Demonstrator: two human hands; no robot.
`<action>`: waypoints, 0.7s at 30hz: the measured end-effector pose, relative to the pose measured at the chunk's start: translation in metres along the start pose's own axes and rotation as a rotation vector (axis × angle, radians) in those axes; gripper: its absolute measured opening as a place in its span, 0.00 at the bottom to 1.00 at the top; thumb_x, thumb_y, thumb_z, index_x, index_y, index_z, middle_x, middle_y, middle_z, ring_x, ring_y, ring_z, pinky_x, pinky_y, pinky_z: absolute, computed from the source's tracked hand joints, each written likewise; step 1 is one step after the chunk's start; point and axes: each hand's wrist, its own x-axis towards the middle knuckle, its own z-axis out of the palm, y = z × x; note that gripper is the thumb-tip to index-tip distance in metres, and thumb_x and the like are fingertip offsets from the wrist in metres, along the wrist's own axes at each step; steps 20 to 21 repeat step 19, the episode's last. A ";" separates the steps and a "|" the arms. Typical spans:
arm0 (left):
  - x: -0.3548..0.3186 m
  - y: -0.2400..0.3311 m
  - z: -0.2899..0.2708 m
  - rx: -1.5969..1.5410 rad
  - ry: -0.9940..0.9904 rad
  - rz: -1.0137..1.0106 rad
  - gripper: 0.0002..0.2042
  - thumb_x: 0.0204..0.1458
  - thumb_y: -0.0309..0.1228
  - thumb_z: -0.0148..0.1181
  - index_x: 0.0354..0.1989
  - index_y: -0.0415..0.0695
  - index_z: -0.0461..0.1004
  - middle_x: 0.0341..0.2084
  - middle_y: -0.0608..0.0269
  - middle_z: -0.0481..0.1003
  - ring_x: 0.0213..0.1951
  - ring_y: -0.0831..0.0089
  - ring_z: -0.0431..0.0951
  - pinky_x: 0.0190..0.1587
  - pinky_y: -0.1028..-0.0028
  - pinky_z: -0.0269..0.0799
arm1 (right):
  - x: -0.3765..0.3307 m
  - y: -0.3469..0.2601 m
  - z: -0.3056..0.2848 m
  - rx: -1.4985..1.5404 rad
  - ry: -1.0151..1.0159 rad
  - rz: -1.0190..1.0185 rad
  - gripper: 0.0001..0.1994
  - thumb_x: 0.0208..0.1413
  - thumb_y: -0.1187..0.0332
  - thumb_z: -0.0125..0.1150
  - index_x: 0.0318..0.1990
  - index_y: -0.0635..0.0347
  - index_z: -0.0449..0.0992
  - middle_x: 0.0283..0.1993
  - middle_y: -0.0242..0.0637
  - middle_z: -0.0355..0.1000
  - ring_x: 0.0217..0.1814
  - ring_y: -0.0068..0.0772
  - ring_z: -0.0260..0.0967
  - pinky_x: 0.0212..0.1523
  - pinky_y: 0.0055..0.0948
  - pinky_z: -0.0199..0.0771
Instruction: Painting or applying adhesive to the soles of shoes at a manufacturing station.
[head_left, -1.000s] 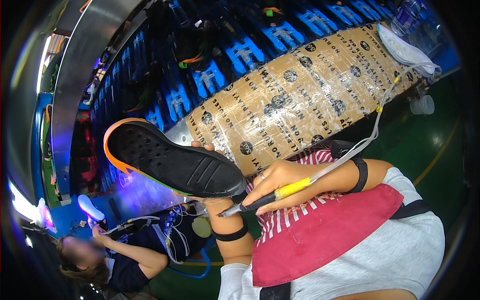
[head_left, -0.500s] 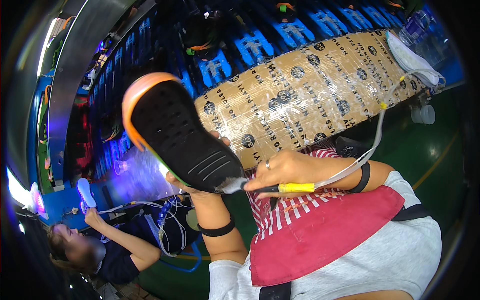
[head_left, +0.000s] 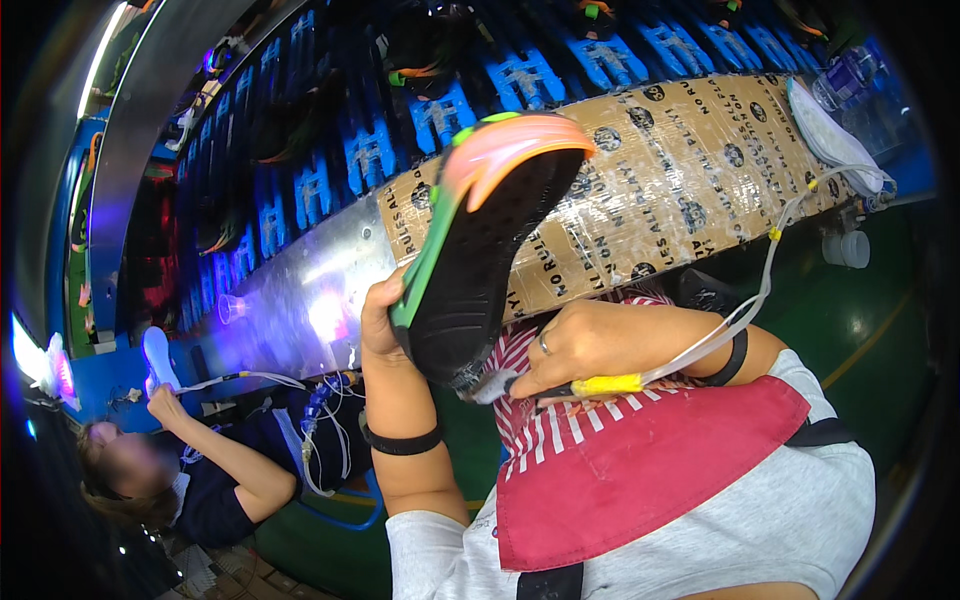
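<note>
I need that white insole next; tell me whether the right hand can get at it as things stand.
Probably not right away: the right hand grips a yellow-banded tool at the shoe sole, while the white insole lies unobstructed at the far right of the taped cardboard.

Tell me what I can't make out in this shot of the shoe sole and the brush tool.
Head view only:
- Black rubber shoe sole with orange and green rim: its upper face is turned away; only the tread shows.
- Yellow-handled brush tool with a clear tube: its tip is too small to read, and whether it touches the sole is unclear.
- Left hand: fingers hidden behind the sole.
- Right hand: fingertips curled under, out of sight.
- Conveyor of blue shoe holders: dark and bent by the fisheye rim.
</note>
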 end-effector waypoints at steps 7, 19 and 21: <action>0.011 0.012 0.020 0.079 -0.045 -0.241 0.24 0.48 0.34 0.46 0.51 0.28 0.62 0.45 0.46 0.69 0.45 0.63 0.72 0.51 0.69 0.65 | -0.004 -0.001 0.014 -0.257 -0.002 0.054 0.15 0.42 0.73 0.52 0.41 0.60 0.73 0.25 0.36 0.67 0.28 0.34 0.68 0.27 0.29 0.69; 0.025 0.016 0.017 0.438 0.105 -0.448 0.23 0.43 0.34 0.57 0.47 0.33 0.67 0.41 0.52 0.72 0.42 0.67 0.73 0.48 0.74 0.67 | -0.005 0.006 0.016 -0.181 0.048 0.045 0.14 0.40 0.74 0.53 0.38 0.56 0.75 0.21 0.40 0.67 0.26 0.40 0.69 0.27 0.32 0.68; 0.025 0.016 0.017 0.438 0.105 -0.448 0.23 0.43 0.34 0.57 0.47 0.33 0.67 0.41 0.52 0.72 0.42 0.67 0.73 0.48 0.74 0.67 | -0.005 0.006 0.016 -0.181 0.048 0.045 0.14 0.40 0.74 0.53 0.38 0.56 0.75 0.21 0.40 0.67 0.26 0.40 0.69 0.27 0.32 0.68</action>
